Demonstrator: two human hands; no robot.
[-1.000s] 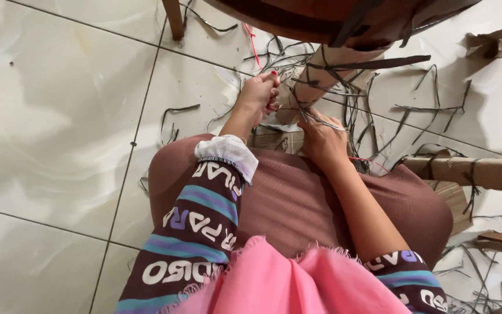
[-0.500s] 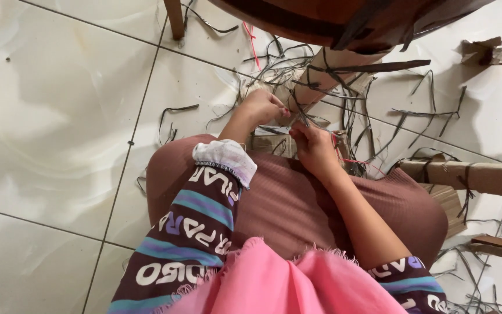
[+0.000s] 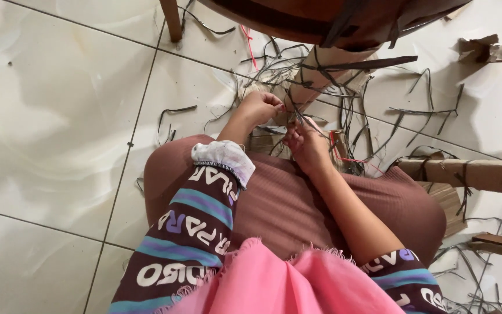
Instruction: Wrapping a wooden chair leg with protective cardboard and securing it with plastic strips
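Scarf: pink cloth (image 3: pixel 274 285) with a frayed edge, closest to the camera, draped over the chest.
Sleeves: dark with teal and purple stripes and white lettering; the left sleeve (image 3: pixel 190 232) is pushed up, with a white cuff (image 3: pixel 223 158) bunched at the forearm.
Lap: brown ribbed skirt (image 3: pixel 286 203) stretched across the knees, with the person seated on the floor.
Right hand (image 3: pixel 306 144): just past the knees, fingers pinched on thin dark strips (image 3: pixel 297 116) that run up to the leg.
Left hand (image 3: pixel 261 107): closed in a loose fist, gripping the same bundle of strips, just beside the right hand.
Leg (image 3: pixel 321 75): pale wooden chair leg, tilted, wrapped with dark strips, directly beyond both hands.
Seat (image 3: pixel 321 17): dark brown frame at the top edge, with the leg reaching up into it.
Floor (image 3: pixel 47 116): glossy white tiles; loose cut strips scattered around the leg and off to the right.
Right side: another pale wooden bar (image 3: pixel 466 174) lying across the floor, with strips looped over it.
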